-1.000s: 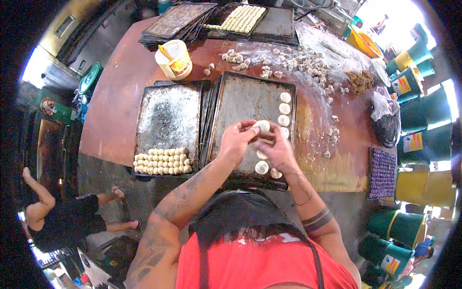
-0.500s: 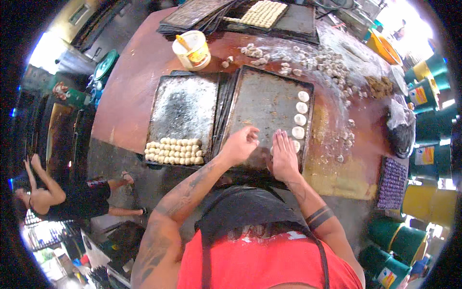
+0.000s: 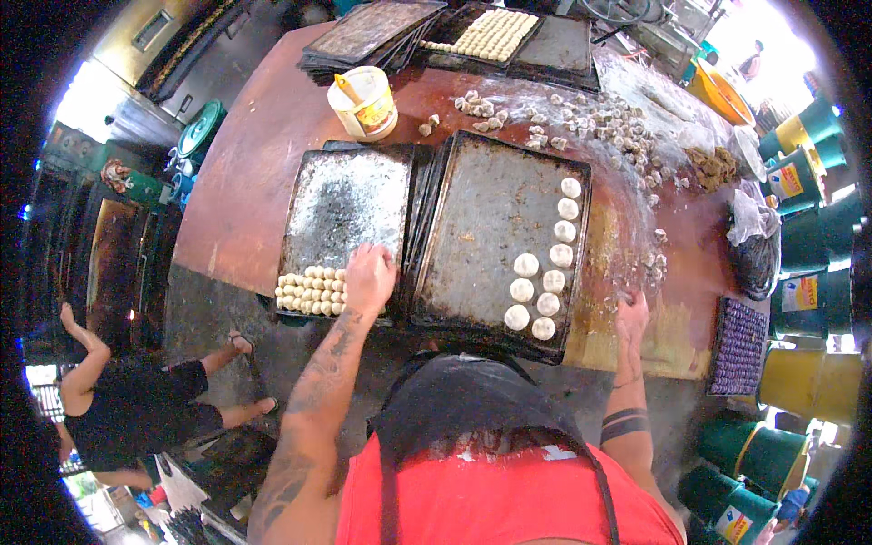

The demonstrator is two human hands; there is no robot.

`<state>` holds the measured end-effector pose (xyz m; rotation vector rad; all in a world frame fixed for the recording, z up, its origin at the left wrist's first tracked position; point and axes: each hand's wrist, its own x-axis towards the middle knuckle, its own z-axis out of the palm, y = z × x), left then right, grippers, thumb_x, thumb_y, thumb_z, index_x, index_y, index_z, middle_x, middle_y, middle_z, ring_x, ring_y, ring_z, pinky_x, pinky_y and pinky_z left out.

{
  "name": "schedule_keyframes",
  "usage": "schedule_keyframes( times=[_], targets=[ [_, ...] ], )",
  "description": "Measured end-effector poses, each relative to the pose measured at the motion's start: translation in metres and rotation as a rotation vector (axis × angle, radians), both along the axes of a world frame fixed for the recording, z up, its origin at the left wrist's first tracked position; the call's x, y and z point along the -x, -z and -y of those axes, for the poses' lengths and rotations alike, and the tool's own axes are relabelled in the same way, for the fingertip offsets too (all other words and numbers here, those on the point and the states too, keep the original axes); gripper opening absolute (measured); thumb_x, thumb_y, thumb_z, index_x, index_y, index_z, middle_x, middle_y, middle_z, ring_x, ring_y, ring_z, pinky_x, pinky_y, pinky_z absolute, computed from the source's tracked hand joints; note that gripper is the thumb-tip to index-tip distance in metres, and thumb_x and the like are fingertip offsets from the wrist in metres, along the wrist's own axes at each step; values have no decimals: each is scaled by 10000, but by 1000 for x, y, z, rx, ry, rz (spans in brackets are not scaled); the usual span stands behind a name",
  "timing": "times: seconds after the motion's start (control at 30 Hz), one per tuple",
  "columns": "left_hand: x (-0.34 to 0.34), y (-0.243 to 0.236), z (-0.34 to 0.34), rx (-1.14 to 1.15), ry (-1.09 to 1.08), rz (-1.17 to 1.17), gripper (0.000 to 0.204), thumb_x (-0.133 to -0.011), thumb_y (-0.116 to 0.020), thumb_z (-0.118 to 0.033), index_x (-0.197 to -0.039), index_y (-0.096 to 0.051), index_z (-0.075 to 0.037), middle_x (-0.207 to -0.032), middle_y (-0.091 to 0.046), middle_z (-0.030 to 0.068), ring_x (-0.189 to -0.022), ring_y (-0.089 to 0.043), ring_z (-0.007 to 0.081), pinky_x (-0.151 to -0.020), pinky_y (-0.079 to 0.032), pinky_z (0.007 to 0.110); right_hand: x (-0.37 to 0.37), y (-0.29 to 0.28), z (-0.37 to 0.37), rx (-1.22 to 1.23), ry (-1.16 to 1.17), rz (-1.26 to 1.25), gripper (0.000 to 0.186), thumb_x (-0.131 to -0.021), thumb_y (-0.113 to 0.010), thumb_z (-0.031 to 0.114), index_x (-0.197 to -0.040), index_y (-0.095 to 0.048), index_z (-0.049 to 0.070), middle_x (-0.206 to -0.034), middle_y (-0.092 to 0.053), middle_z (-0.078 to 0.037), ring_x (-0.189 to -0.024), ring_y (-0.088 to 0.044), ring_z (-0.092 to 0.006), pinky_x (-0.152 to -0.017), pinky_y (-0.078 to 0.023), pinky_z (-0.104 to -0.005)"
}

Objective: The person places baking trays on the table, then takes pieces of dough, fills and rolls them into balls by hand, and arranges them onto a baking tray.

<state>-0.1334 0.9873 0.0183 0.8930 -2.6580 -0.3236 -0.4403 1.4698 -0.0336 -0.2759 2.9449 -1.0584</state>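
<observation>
My left hand is over the left tray, its fingers curled at the right end of the rows of small dough balls. Whatever its fingers close on is hidden. Off the right side of the right tray, my right hand is low over the table, fingertips drawn together near crumbs of the brown lumps. I cannot make out what is in them. White dough rounds form a column along the right tray's right side. Three more rounds lie just left of its lower part.
A white bucket with an orange-handled tool stands behind the trays. Floured brown lumps are scattered at the far right. Stacked trays sit at the back. Another person is off to the left. Green drums line the right.
My left hand has moved left to the dough balls; my right hand has left the dough rounds for the table at right. Three rounds now show in a second column.
</observation>
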Motion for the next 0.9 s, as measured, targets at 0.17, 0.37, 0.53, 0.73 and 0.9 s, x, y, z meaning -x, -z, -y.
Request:
schedule_keyframes(
  times=[0.17,0.37,0.53,0.73,0.9],
  targets=[
    [71,-46,-51,-918,-79,-404,235,-923,-675,-26,-1155,-705,-8,-1039,-732,107,-969,-707,223,-874,-574,352,-67,-106,161,642,-381,189,255,-954,-721,65,-1199,-664,23,-991,-671,-7,-861,-598,-82,-751,-512,-261],
    [102,-95,-102,-1858,-20,-625,302,-985,-648,-20,-1281,-620,35,-1152,-701,107,-1030,-698,204,-940,-580,320,-119,-186,235,362,-773,-155,254,-887,-751,19,-1136,-702,8,-1040,-713,-131,-941,-715,-252,-803,-578,-350],
    [95,-109,-114,-1774,106,-664,342,-1016,-638,-60,-1342,-584,26,-1148,-693,107,-1101,-670,190,-1003,-550,329,-124,-189,235,218,-783,-253,377,-869,-701,-25,-1242,-682,25,-1149,-655,-152,-1035,-664,-338,-898,-556,-403],
    [94,-122,-116,-1693,256,-692,412,-978,-719,-82,-1351,-574,17,-1152,-702,97,-1066,-680,180,-963,-562,339,-104,-192,218,500,-697,352,278,-936,-770,156,-1159,-660,31,-1112,-700,-82,-980,-669,-189,-883,-556,-347],
    [101,-143,-118,-2014,213,-752,285,-958,-732,-56,-1224,-671,27,-1095,-728,101,-999,-696,177,-878,-574,326,-118,-198,231,1164,-422,770,214,-976,-699,120,-1163,-637,38,-1065,-683,-74,-904,-659,-147,-799,-561,-324]
  ],
)
